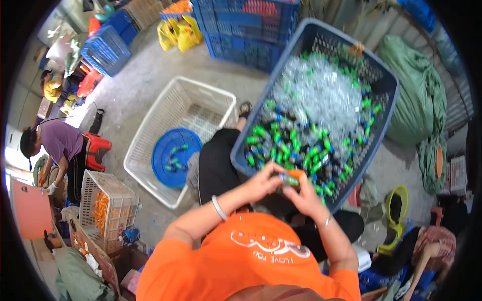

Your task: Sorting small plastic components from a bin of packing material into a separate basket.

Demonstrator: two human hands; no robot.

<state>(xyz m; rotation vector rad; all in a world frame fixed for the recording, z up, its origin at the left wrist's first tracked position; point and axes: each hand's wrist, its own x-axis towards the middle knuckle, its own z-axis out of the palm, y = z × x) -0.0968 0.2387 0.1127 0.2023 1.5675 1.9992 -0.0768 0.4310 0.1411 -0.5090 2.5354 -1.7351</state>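
My left hand (pixel 266 181) and my right hand (pixel 305 194) meet over the near edge of a large dark blue crate (pixel 239 145). Pinched between the fingers of both is a small green-and-clear plastic piece (pixel 289 179) with a bit of blue. An orange part (pixel 296 173) shows at the right fingertips; whether it is joined to the green piece I cannot tell. Inside the crate, many small green, black and blue plastic pieces (pixel 281 143) lie nearest me, with a heap of clear plastic pieces (pixel 321 88) behind them.
Left of my leg, a white crate (pixel 145 138) holds a blue round basket (pixel 159 163) with several green pieces. Stacked blue crates (pixel 241 47) stand behind. Green sacks (pixel 409 100) lean at the right. Co-workers sit at left (pixel 60 145) and lower right (pixel 434 246).
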